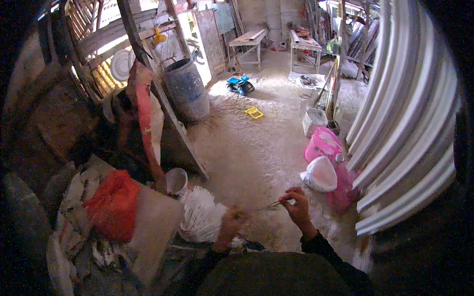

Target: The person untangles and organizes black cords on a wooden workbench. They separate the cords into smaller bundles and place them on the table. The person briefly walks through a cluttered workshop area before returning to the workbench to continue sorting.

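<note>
My right hand (297,206) is raised in front of me, thumb and fingers pinched on a thin, dark, metal-looking piece (273,203) whose kind I cannot make out. Lower and to its left is my left hand (233,220), smeared by motion and dim, so its fingers do not show clearly. Right beside it lies a heap of white stringy fibre (201,215). A small dark object (254,245) sits below my hands, near my lap.
A red bag (116,204) and a white bucket (177,181) stand at left, near a slanted wooden post (170,111). White ribbed mouldings (405,133) lean at right beside pink bags (323,143). Farther off are a blue barrel (187,91), toy motorbike (240,85), yellow frame (254,113) and worktables (247,39).
</note>
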Demonstrator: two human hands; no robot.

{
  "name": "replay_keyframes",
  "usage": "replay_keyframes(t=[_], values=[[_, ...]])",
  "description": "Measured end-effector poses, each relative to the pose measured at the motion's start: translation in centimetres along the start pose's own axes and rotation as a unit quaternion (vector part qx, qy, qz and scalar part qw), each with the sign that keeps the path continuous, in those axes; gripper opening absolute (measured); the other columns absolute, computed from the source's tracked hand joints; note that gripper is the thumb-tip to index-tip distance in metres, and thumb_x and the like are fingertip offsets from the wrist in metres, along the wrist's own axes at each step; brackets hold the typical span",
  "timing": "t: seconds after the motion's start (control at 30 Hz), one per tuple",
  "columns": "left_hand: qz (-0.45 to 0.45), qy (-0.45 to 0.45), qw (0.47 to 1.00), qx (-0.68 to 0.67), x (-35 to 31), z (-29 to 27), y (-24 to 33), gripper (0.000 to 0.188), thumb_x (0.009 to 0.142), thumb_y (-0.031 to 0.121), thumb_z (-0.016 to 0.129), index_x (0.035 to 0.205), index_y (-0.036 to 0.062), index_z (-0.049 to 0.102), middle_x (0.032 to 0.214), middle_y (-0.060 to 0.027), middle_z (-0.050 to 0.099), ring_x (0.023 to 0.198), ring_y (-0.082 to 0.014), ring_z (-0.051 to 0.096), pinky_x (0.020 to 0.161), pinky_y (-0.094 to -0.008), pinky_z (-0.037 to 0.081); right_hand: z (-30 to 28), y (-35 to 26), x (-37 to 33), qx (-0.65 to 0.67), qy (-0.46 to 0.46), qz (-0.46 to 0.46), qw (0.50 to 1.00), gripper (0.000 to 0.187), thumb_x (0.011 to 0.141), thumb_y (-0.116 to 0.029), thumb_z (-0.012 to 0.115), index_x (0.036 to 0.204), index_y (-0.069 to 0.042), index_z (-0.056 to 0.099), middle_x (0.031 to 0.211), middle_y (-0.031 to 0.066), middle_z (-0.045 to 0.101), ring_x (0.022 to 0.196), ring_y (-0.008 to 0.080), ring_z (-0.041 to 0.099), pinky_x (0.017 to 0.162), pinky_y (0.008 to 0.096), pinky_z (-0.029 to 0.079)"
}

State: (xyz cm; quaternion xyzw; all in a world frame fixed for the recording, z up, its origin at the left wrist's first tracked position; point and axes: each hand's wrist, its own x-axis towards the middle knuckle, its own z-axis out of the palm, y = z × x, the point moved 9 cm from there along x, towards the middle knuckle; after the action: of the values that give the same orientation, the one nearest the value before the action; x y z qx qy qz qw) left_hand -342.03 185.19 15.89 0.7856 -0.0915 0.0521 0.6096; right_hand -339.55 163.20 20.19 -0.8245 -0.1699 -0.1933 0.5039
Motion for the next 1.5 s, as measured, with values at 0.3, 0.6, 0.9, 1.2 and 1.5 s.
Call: replay_keyframes(t=[0.3,0.6,0.9,1.2,1.5], values=[[-0.047,0.28,0.959,0.02,25.1,-4.2,-11.4,0.013,0.067,0.013,0.067,0.078,0.0062,0.062,0.073,-0.0004,0.058,0.06,-0.0094,0.048,0.053,-0.023,0.037,12.0,6.9,18.4,0.237,-0.409,-0.068,0.879,0.011,0.075,-0.01,0.062,0.086,-0.007,0.063,0.094,0.0066,0.058,0.099,0.0232,0.049,0.088,0.0363,0.037],[0.005,-0.06,0.998,-0.028,55.1,11.9,-11.6,0.018,0.076,0.023,0.062,0.081,0.006,0.061,0.072,-0.0049,0.054,0.078,-0.0147,0.049,0.074,-0.0268,0.038,1.8,28.0,44.2,0.325,-0.067,0.225,0.916,0.008,0.069,0.0,0.064,0.072,-0.004,0.058,0.071,0.0051,0.058,0.087,0.0158,0.053,0.075,0.0302,0.043],[0.045,-0.353,0.908,-0.221,75.4,24.2,-10.3,0.019,0.077,0.008,0.06,0.095,0.0026,0.057,0.09,-0.005,0.044,0.088,-0.014,0.043,0.074,-0.0246,0.036,-5.6,49.7,62.0,0.075,0.212,0.163,0.961,0.012,0.075,-0.003,0.06,0.086,-0.006,0.059,0.068,0.0005,0.052,0.062,0.0082,0.046,0.061,0.0215,0.039],[0.024,0.019,0.997,-0.068,105.4,17.0,-16.6,0.013,0.077,0.012,0.06,0.085,0.0018,0.058,0.078,-0.0054,0.054,0.076,-0.0163,0.052,0.067,-0.0253,0.041,-5.1,57.0,89.5,-0.05,0.047,0.006,0.998,0.012,0.061,-0.008,0.071,0.068,-0.006,0.061,0.075,0.0074,0.057,0.07,0.0209,0.055,0.067,0.0314,0.042],[-0.075,0.206,0.97,-0.1,127.5,16.7,-25.5,0.009,0.082,0.01,0.051,0.077,0.0022,0.051,0.07,0.0006,0.045,0.068,-0.0088,0.042,0.061,-0.0249,0.036,4.1,68.0,102.8,0.007,-0.174,-0.009,0.985,0.019,0.072,-0.023,0.064,0.065,-0.007,0.059,0.064,0.0067,0.058,0.06,0.0221,0.056,0.059,0.0326,0.04]])
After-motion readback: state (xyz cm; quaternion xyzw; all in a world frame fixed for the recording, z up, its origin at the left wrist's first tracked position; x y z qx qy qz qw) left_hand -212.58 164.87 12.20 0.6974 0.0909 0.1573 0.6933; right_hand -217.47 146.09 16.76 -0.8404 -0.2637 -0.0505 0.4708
